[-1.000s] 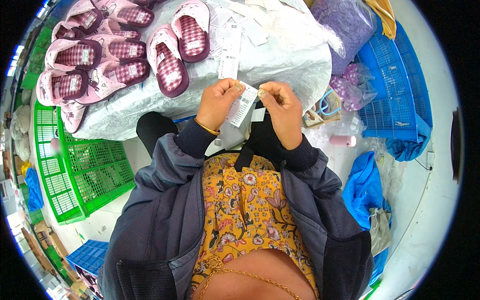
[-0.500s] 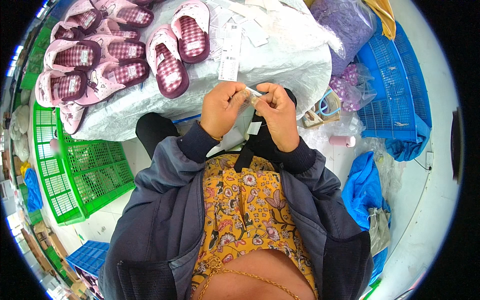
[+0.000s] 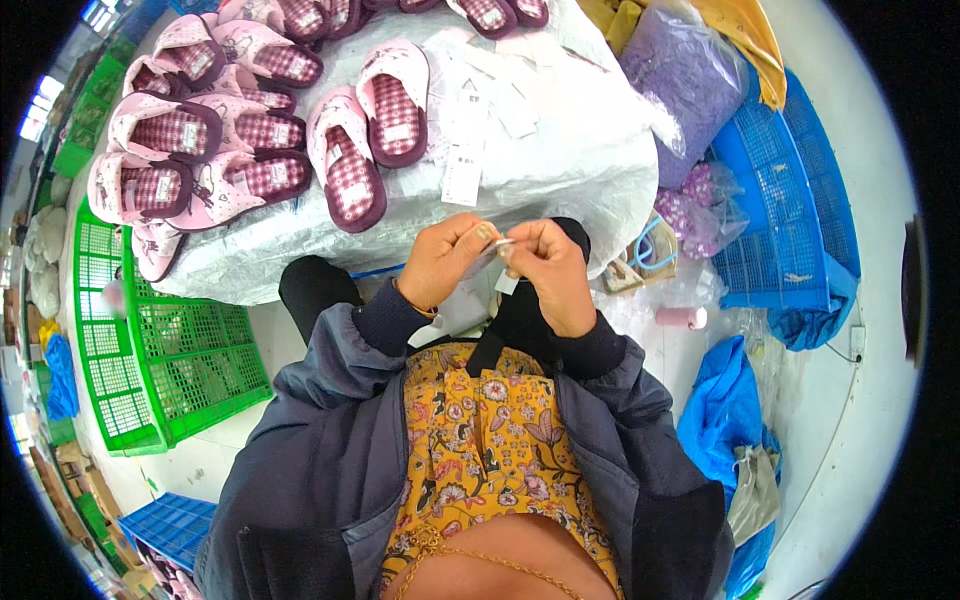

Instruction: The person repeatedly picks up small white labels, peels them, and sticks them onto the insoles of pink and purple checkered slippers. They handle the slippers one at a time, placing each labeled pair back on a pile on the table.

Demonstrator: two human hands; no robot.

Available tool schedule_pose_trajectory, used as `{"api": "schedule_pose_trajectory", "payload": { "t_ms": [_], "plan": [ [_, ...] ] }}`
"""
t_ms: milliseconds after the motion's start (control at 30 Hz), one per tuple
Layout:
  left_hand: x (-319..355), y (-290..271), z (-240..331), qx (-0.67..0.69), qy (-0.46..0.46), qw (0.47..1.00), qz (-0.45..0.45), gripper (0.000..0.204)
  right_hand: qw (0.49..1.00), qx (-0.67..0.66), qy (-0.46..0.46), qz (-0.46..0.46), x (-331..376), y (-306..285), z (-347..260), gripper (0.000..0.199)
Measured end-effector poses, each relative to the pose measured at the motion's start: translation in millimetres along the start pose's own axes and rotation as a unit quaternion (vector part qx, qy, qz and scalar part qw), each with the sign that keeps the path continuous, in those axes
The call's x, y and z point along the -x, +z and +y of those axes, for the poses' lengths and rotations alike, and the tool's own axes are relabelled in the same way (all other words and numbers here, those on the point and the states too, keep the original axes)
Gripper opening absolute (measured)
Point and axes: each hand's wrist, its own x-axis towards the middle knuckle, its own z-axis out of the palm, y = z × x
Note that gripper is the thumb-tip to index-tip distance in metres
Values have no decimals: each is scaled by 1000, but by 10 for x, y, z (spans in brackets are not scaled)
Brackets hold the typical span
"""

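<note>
My left hand (image 3: 443,264) and my right hand (image 3: 553,278) meet above my lap, just off the near edge of the covered table. Both are closed in a pinch, fingertips almost touching. Between them is a small white piece (image 3: 504,241), mostly hidden by the fingers; its kind does not show. A white tag (image 3: 508,283) hangs just below my right fingers. Beyond my hands, a long white printed label strip (image 3: 463,170) lies on the table. Left of the strip rests a pair of pink slippers (image 3: 345,172) with dark red checked insoles.
More pink slippers (image 3: 165,130) crowd the table's left side. White paper tags (image 3: 510,95) lie scattered at the back. A green crate (image 3: 195,345) stands at left, blue crates (image 3: 780,190) at right. Near my right knee are a small open box (image 3: 645,255) and a pink roll (image 3: 681,317).
The whole view has shifted, so table and hands sit lower in the picture. My fingertips have changed their pinch slightly, and the small white piece shows more plainly between them.
</note>
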Motion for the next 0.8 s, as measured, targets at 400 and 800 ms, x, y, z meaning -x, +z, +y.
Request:
{"api": "schedule_pose_trajectory", "payload": {
  "t_ms": [400,800],
  "plan": [
    [-42,-57,0,-131,14,991,-14,16,929,318,-190,-22,-29,-137,-11,10],
    [-358,-19,302,-191,38,981,-16,17,967,208,-136,57,-106,-99,-17,20]
  ]
}}
